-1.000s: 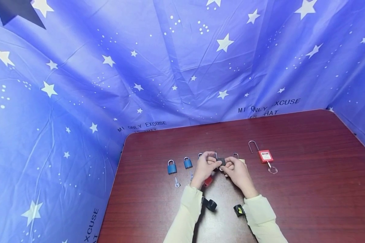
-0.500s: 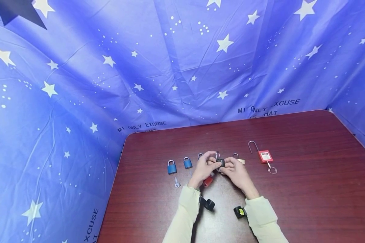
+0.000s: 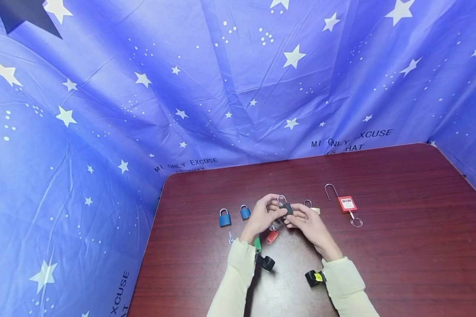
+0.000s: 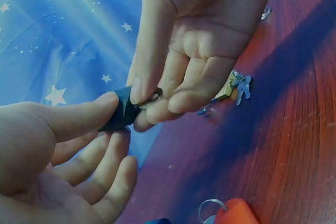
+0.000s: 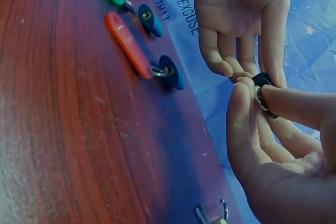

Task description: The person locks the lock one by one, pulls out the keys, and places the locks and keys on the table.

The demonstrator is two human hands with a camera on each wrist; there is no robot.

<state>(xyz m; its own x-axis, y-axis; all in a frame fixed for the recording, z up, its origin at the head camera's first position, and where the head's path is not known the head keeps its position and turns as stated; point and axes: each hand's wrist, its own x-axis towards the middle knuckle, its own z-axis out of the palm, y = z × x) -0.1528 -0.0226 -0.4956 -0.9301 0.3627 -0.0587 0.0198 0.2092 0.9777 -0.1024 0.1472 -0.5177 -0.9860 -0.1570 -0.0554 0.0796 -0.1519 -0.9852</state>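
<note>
Above the table, my left hand [image 3: 262, 215] grips a small black padlock [image 3: 287, 208] between thumb and fingers, its silver shackle pointing up and away. My right hand [image 3: 311, 224] is at the padlock's lower right, pinching a small metal key [image 4: 151, 98] with a serrated edge against the body. How deep the key sits in the lock cannot be told. In the right wrist view, the right thumb partly covers the key's round head, close against the black padlock [image 5: 261, 81]. Below the hands lies a red key tag [image 3: 272, 237], and a green tag [image 3: 257, 244] shows beside the left wrist.
Two blue padlocks [image 3: 224, 219] stand out at the left, a loose key [image 3: 231, 238] near one. A brass padlock [image 3: 316, 211] lies behind the right hand. Farther right is a red padlock [image 3: 346, 204] with a long open shackle and key ring. A starry curtain [image 3: 230, 88] borders the table.
Both hands have shifted slightly, and the held padlock has turned so its shackle shows more fully. The green tag has come into view; a third blue padlock's shackle is now hidden behind my left hand.
</note>
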